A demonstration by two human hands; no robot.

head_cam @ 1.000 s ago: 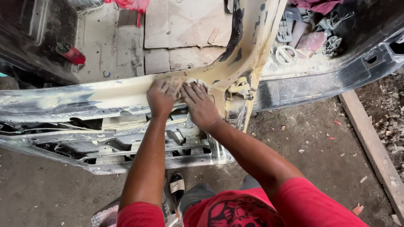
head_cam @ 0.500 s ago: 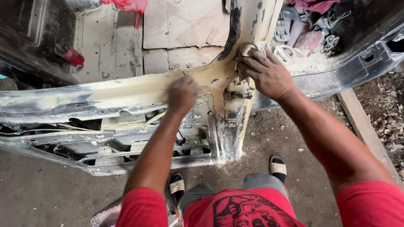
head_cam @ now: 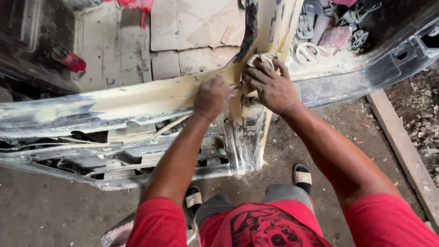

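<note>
**Filler rubbed down at the car's rear corner**

My right hand (head_cam: 270, 87) presses a folded scrap of sandpaper (head_cam: 261, 58), or maybe cloth, against the yellow-filled pillar (head_cam: 274, 27). My left hand (head_cam: 211, 96), loosely curled, rests on the sill (head_cam: 137, 98). Much filler looks smoothed; dark patches remain.

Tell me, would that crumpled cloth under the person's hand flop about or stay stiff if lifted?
Probably floppy: the cloth lies bunched in soft folds under the right hand. Likely light too, since it bends around the fingertips. It looks dusty, so it may shed powder onto the yellowish panel.
</note>
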